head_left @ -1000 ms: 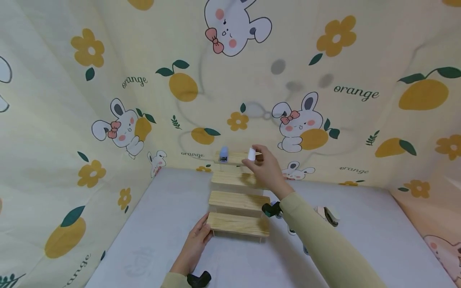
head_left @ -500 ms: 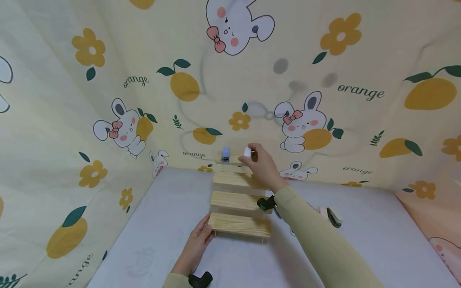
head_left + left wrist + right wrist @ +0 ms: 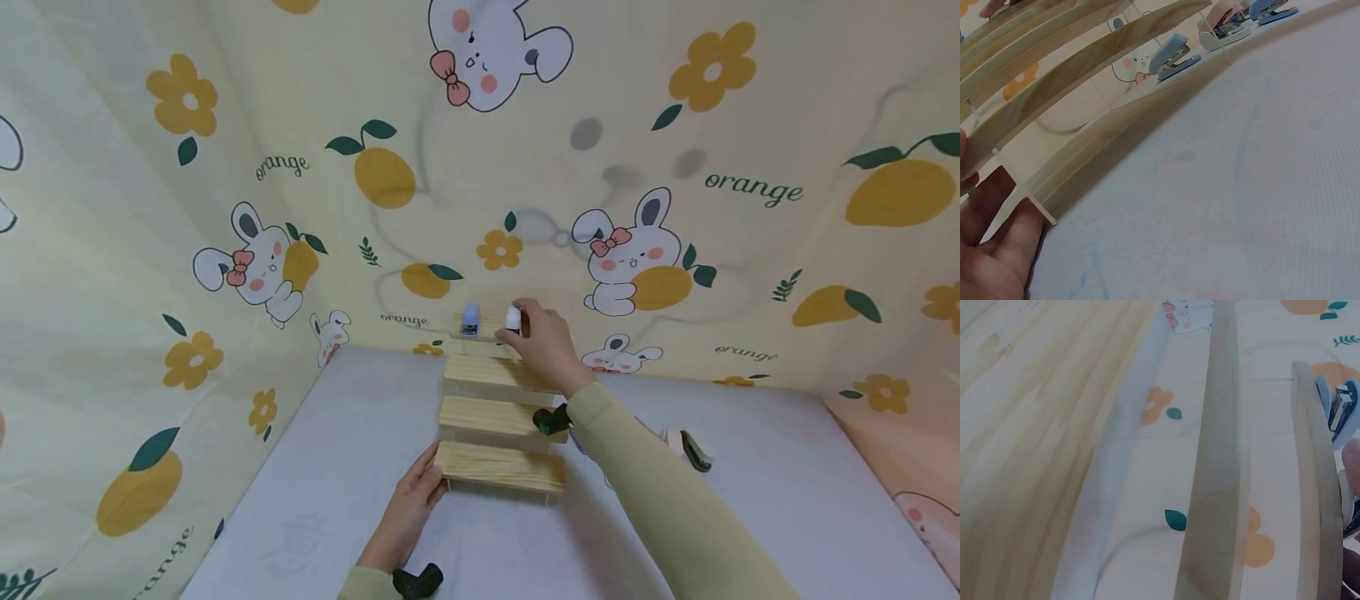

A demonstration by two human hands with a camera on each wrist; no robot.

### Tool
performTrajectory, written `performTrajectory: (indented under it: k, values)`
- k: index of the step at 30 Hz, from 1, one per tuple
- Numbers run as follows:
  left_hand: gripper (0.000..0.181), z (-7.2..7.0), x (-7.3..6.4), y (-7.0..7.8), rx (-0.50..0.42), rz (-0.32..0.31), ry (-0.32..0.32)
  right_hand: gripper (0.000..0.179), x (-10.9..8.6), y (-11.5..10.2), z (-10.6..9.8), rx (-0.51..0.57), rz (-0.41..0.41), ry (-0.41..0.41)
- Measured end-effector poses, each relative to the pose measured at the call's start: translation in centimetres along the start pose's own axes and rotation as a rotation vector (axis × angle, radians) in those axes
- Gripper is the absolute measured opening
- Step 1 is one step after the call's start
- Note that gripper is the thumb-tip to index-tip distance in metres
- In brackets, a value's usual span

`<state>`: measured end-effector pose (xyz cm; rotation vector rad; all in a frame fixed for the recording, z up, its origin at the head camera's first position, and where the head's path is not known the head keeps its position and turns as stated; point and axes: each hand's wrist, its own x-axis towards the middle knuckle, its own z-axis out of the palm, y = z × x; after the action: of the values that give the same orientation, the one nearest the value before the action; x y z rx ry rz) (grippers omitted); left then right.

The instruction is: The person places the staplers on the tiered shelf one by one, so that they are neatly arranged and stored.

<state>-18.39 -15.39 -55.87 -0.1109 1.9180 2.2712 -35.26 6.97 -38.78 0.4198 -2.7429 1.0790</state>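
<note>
A four-step wooden display rack point(image 3: 498, 465) stands in the middle of the table. My left hand point(image 3: 407, 510) holds the left end of its lowest step; in the left wrist view the fingers point(image 3: 1019, 240) lie by the clear leg. My right hand point(image 3: 551, 346) reaches to the top step and pinches a small white stapler point(image 3: 513, 318) between thumb and fingers, close over the board's right part. A pale blue stapler point(image 3: 470, 319) sits at the left of that same step. Part of the white stapler point(image 3: 1346, 492) is hidden by my fingers in the right wrist view.
Right of the rack, several more staplers stand on the white tabletop, among them a blue one point(image 3: 1172, 57) and a pink-and-white one point(image 3: 1225, 28). A stapler with dark parts point(image 3: 693, 450) lies farther right, beyond my right sleeve. A patterned cloth backdrop point(image 3: 360, 275) rises behind.
My right hand has moved slightly left and settled lower at the top step with the white stapler, which now stands more upright. The left hand stays at the lowest step.
</note>
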Motion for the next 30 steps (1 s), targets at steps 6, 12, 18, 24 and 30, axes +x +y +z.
performTrajectory:
  k: [6,12,18,24,30]
  values:
    - [0.052,0.1,0.1,-0.2,-0.003,0.007,-0.007,0.077,-0.3,0.4,-0.2,0.004,0.008,-0.004]
    - [0.053,0.1,0.1,-0.3,-0.007,0.018,-0.009,0.078,-1.9,1.4,-1.6,0.022,0.007,-0.006]
    - [0.053,-0.1,0.1,-0.2,0.011,0.009,0.006,0.077,-4.8,3.1,-4.2,0.069,-0.007,-0.001]
    - [0.053,-0.1,0.1,-0.2,0.006,0.011,-0.004,0.074,-8.5,5.0,-6.0,0.107,-0.021,-0.018]
    - [0.053,-0.1,0.1,-0.2,0.019,0.011,-0.008,0.071,-12.5,7.6,-6.6,0.081,0.029,-0.038]
